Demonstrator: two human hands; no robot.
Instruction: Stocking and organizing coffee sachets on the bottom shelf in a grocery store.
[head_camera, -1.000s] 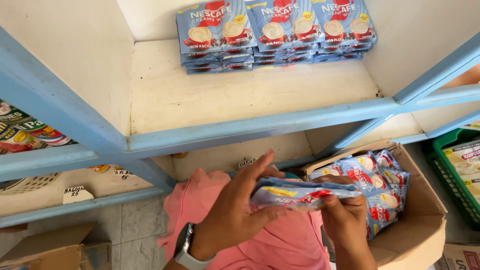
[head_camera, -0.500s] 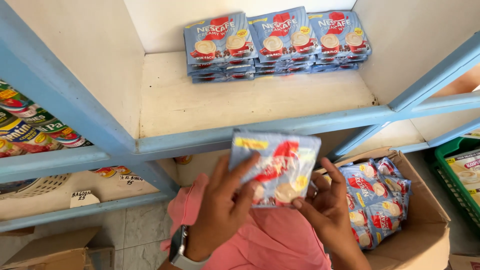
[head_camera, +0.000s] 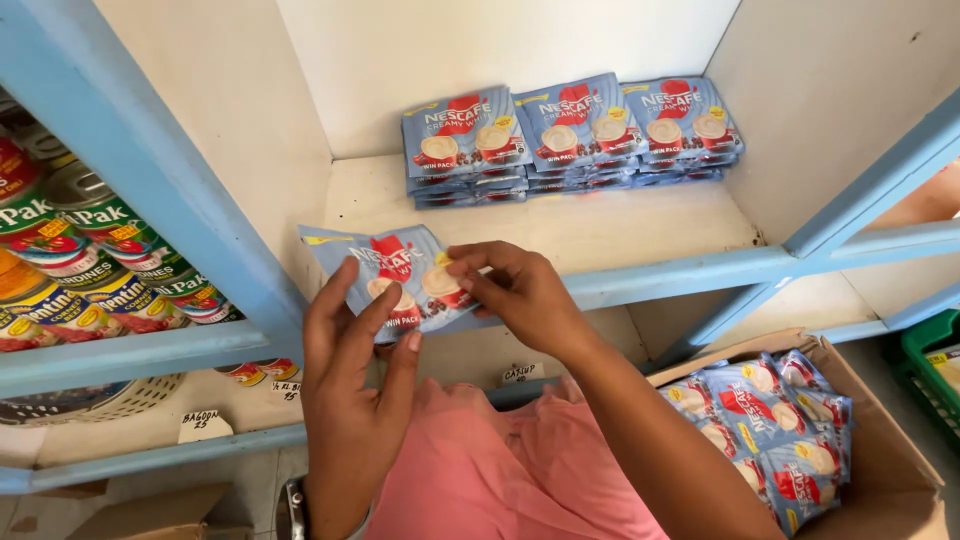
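Observation:
Both my hands hold a small stack of light-blue coffee sachets (head_camera: 385, 275) at the front left of a white shelf (head_camera: 620, 225). My left hand (head_camera: 350, 380) grips the stack from below, thumb on its face. My right hand (head_camera: 515, 290) pinches its right edge. At the back of the shelf lie three piles of the same sachets (head_camera: 570, 140), side by side. Pink clothing (head_camera: 480, 470) shows below my arms.
An open cardboard box (head_camera: 880, 440) at lower right holds more blue sachets (head_camera: 770, 430). Cans (head_camera: 90, 270) fill the left compartment behind a blue frame post (head_camera: 170, 190). Small paper price tags (head_camera: 205, 425) sit on the lower shelf. A green crate (head_camera: 930, 375) is at the far right.
My hands lifted the sachet stack out of the box area and carried it up and left to the shelf's front edge; the view shifted slightly right.

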